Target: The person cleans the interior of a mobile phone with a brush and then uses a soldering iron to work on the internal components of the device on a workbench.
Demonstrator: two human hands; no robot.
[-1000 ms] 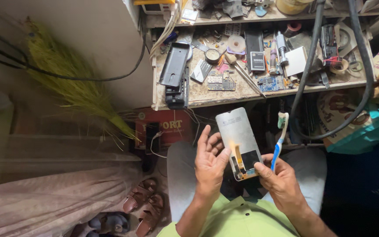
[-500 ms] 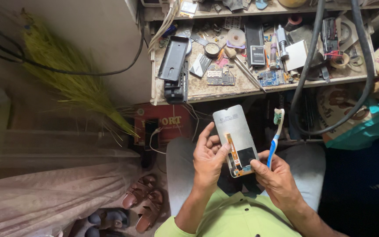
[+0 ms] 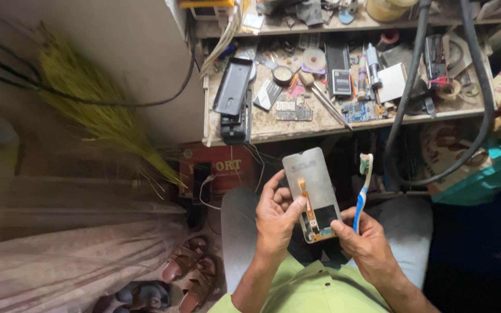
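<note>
Phone display panel (image 3: 311,188): held over the lap, back face up, at about 6 o'clock from the cluttered counter (image 3: 320,124).

Head view. Compared with the frames before, the panel has shifted slightly down and left in the picture, and it sits a little more upright; the grip on it is unchanged. This suggests small repositioning rather than a new step. The left hand (image 3: 276,217) supports the panel's left edge, thumb laid across the orange flex strip, fingers curled behind. The right hand (image 3: 366,240) steadies the panel's lower right corner while its fingers pinch the blue handle of a toothbrush (image 3: 362,191), bristles pointing to 12 o'clock, just beside the panel's right edge.

Limits of view. The fingers behind the panel are hidden. The panel's front face cannot be seen. Small parts on the counter are too fine to identify; a dark phone shell (image 3: 233,87) lies at its 9 o'clock end. Sandals (image 3: 189,275) rest on the floor at 7 o'clock.
</note>
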